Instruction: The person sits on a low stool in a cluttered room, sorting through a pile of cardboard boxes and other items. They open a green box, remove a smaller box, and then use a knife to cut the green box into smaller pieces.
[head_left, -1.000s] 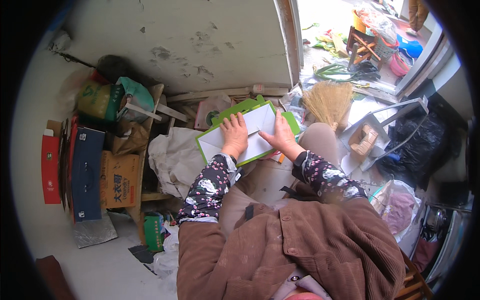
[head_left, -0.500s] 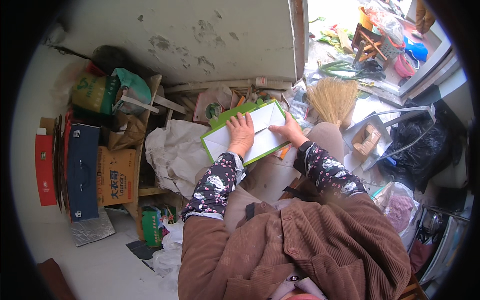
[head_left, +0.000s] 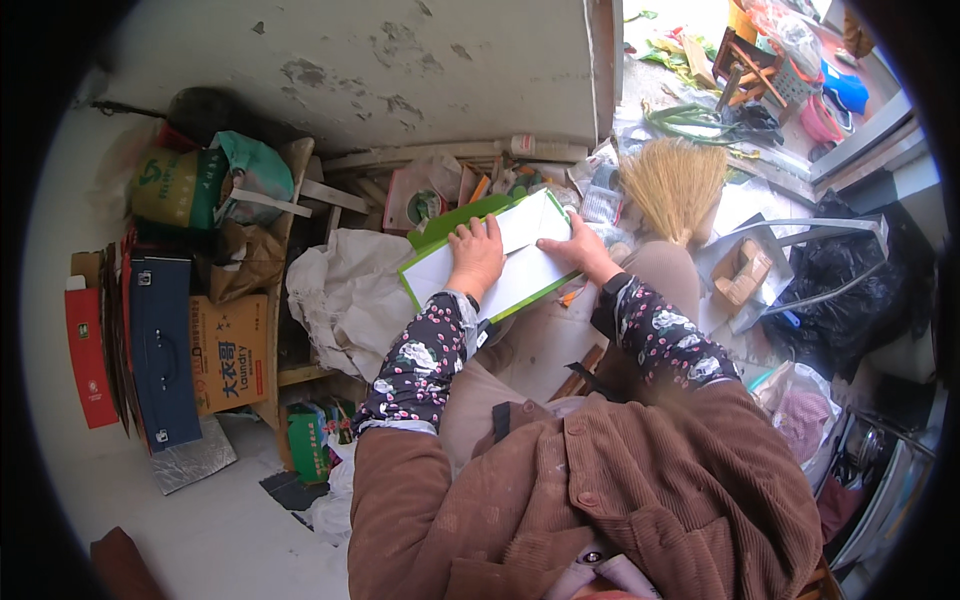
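A green cardboard box (head_left: pixel 525 278) with white inner panels lies tilted across my lap, its green edges showing around the white. A seam or slit runs between the panels near the middle. My left hand (head_left: pixel 474 258) rests on the left part of the white face, fingers stretched toward the far edge and pressing down. At the right end, my right hand (head_left: pixel 580 250) grips the box, thumb on the white panel and the other fingers over the far side, partly hidden. A green flap (head_left: pixel 445 227) sticks out past the far edge.
A crumpled whitish sack (head_left: pixel 345 295) lies to my left, beside a shelf with a brown carton (head_left: pixel 232 350) and a dark blue case (head_left: pixel 165 350). A straw broom (head_left: pixel 675 190) stands ahead right. Black plastic bags (head_left: pixel 845 290) lie at right, near the open doorway.
My left hand's fingers have drawn together slightly on the white panel. The box has shifted a little, and the head view has moved slightly. My right hand keeps its grip.
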